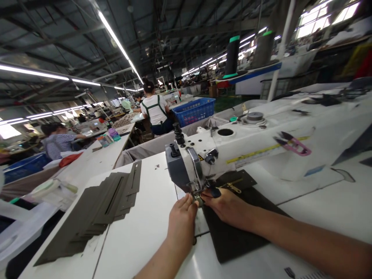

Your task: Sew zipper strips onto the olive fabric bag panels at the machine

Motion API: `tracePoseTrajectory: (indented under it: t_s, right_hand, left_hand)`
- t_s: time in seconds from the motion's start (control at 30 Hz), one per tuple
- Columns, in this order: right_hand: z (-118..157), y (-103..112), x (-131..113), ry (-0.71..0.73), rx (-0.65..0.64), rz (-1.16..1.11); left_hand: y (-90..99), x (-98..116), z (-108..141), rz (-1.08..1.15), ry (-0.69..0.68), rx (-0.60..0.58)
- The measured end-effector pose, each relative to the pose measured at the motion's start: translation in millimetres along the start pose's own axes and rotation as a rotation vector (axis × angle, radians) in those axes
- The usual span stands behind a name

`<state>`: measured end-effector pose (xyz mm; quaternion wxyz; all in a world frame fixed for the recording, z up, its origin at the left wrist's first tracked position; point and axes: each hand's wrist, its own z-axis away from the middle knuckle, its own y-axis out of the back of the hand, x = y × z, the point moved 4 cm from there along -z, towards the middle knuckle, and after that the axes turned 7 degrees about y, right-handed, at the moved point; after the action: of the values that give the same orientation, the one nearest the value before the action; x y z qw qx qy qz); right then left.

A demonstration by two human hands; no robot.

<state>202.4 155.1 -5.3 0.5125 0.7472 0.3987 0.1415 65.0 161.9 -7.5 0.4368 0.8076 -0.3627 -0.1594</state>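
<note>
A white sewing machine point(200, 145) stands before me, its needle area low at the front of its head. A dark grey-brown flat panel point(232, 242) lies under my right forearm and reaches to the presser foot point(198, 195). On its far part sits a gold zipper pull point(234, 188). My right hand point(228, 205) is closed on the panel's edge, right beside the foot. My left hand point(183, 217) is at the foot's left side, fingers pressed together at a small piece whose kind is hidden by the fingertips.
At the left, several matching dark panels point(95, 211) lie in a fanned stack, some with slots. Pink-handled thread snips point(293, 144) rest on the machine arm. Thread cones point(231, 58) stand behind. Beyond are a blue crate point(194, 110) and a seated co-worker point(154, 106) in white.
</note>
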Motion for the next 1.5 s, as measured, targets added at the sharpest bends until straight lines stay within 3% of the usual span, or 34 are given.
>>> tracePoseTrajectory:
  t_s: [0.73,1.07,1.17,1.27,1.37,1.5]
  right_hand:
    - [-3.2,0.7,1.2,0.05,0.104,0.029]
    - [4.3,-6.0,1.6,0.012,0.168,0.01]
    - [5.6,-11.9,5.9,-0.016,0.217,0.115]
    - [8.9,-18.1,14.4,-0.093,0.241,0.308]
    - [21.0,-23.0,20.3,-0.184,0.218,0.432]
    - [57.2,-23.0,2.5,-0.194,0.269,0.545]
  left_hand:
    - [3.8,-3.2,-6.7,0.135,0.132,-0.034]
    - [1.0,-2.2,0.6,0.154,0.106,-0.003]
    - [1.9,-4.5,-1.0,0.208,0.154,0.001]
    - [5.4,-13.0,0.9,0.26,0.29,0.016]
    - [10.1,-17.8,11.0,0.175,0.414,0.043]
    - [10.9,3.7,32.4,0.028,0.39,-0.063]
